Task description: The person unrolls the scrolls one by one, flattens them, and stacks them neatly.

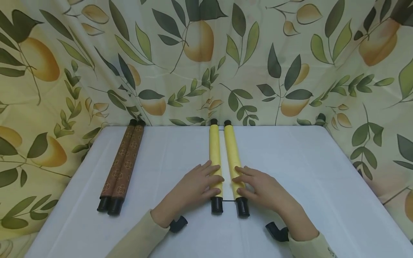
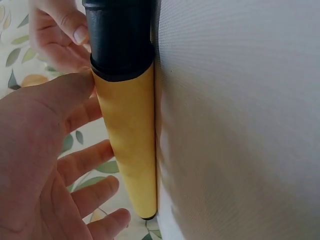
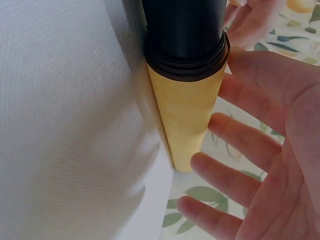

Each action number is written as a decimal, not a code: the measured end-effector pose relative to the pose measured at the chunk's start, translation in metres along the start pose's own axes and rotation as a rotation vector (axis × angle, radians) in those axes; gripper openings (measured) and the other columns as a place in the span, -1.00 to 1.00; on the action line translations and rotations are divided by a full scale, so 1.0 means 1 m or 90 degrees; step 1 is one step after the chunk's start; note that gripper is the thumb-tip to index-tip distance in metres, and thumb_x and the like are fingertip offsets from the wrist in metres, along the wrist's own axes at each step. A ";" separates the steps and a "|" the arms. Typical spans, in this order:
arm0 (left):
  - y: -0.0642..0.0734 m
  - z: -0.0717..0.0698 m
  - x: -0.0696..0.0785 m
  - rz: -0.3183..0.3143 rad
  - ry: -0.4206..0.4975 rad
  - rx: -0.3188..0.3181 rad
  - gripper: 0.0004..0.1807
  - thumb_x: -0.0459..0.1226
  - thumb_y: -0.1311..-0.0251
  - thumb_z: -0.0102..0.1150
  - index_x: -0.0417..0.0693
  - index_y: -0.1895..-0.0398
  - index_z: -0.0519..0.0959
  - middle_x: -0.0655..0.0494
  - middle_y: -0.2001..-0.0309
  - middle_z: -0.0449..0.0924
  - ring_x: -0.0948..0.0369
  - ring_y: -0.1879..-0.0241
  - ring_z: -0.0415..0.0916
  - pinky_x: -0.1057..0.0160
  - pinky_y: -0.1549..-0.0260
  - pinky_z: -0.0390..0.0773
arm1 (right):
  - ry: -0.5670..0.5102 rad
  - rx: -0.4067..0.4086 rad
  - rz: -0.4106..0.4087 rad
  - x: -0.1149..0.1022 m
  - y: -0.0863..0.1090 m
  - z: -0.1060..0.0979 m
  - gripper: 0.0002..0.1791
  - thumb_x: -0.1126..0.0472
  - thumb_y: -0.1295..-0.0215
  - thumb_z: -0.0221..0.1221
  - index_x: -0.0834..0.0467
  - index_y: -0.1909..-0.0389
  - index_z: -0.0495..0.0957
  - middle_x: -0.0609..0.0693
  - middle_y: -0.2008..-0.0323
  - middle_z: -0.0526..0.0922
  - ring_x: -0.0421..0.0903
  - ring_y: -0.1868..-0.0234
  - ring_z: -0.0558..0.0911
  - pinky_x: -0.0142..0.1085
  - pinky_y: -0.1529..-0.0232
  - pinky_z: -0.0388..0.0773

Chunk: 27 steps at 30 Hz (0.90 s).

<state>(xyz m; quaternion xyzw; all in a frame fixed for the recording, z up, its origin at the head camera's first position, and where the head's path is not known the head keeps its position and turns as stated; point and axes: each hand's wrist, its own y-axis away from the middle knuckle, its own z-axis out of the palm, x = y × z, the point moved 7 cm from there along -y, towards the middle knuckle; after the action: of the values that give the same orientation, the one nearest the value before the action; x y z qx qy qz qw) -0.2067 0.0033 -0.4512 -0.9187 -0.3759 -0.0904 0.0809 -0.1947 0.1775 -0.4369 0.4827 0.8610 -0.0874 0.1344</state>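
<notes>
Two yellow rolls with black end knobs lie side by side on a white table, apparently the two ends of one scroll, with a narrow pale strip edged by a thin dark line between them. My left hand (image 1: 196,183) rests its spread fingers over the left roll (image 1: 214,143). On the right roll (image 1: 231,143) lie the fingertips of my right hand (image 1: 262,186). Seen from the left wrist, the thumb touches the yellow roll (image 2: 127,130) just by its black knob (image 2: 120,40). In the right wrist view, relaxed fingers (image 3: 230,177) lie along the other roll's side.
Two brown patterned rolls (image 1: 129,163) with black ends lie together at the table's left. A leaf-and-fruit printed cloth (image 1: 200,82) hangs behind the white tabletop (image 1: 290,154). Black wrist devices (image 1: 276,232) are near both sleeves.
</notes>
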 end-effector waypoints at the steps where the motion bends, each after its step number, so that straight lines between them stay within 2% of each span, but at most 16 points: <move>1: 0.000 0.000 0.000 0.002 0.000 -0.003 -0.58 0.13 -0.42 0.00 0.31 -0.24 0.56 0.11 -0.46 0.30 -0.04 -0.52 0.07 -0.08 -0.41 0.22 | 0.003 0.000 0.000 0.000 0.000 0.000 -0.63 -0.05 -0.31 0.28 -0.07 -0.11 0.66 -0.02 -0.40 0.41 0.10 -0.39 0.41 0.08 -0.27 0.43; 8: 0.000 -0.005 0.002 0.010 -0.017 -0.004 -0.60 0.12 -0.42 0.03 0.34 -0.22 0.59 0.09 -0.43 0.34 -0.05 -0.50 0.10 0.00 -0.44 0.16 | 0.024 0.007 0.000 0.003 0.000 -0.001 -0.61 -0.04 -0.31 0.28 -0.07 -0.13 0.65 0.02 -0.39 0.42 0.11 -0.39 0.41 0.08 -0.28 0.43; 14: 0.000 -0.006 0.000 0.011 -0.015 0.004 -0.62 0.10 -0.41 0.06 0.31 -0.19 0.62 0.10 -0.43 0.36 -0.07 -0.48 0.15 0.04 -0.45 0.16 | 0.024 -0.008 0.009 0.002 0.001 -0.002 -0.62 -0.03 -0.31 0.28 -0.05 -0.11 0.66 0.01 -0.39 0.43 0.10 -0.36 0.45 0.09 -0.26 0.44; 21: 0.000 -0.006 -0.001 0.015 0.011 -0.001 -0.62 0.08 -0.41 0.07 0.26 -0.18 0.60 0.12 -0.47 0.30 0.03 -0.46 0.22 0.07 -0.38 0.30 | 0.027 -0.011 0.028 0.005 0.001 -0.005 -0.63 -0.04 -0.32 0.26 -0.05 -0.10 0.66 0.05 -0.38 0.44 0.13 -0.34 0.46 0.11 -0.24 0.45; 27: 0.000 -0.008 0.000 0.047 0.013 0.011 -0.62 0.07 -0.40 0.10 0.18 -0.14 0.62 0.09 -0.44 0.34 0.06 -0.42 0.29 0.11 -0.31 0.39 | 0.017 -0.006 0.010 0.004 0.003 -0.007 -0.67 0.00 -0.34 0.25 0.00 -0.06 0.68 0.00 -0.36 0.47 0.07 -0.35 0.47 0.05 -0.27 0.45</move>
<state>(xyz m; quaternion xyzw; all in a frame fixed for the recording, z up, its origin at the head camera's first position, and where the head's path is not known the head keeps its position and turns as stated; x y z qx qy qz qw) -0.2072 0.0018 -0.4434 -0.9302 -0.3419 -0.0932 0.0961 -0.1956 0.1842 -0.4317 0.4902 0.8592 -0.0760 0.1255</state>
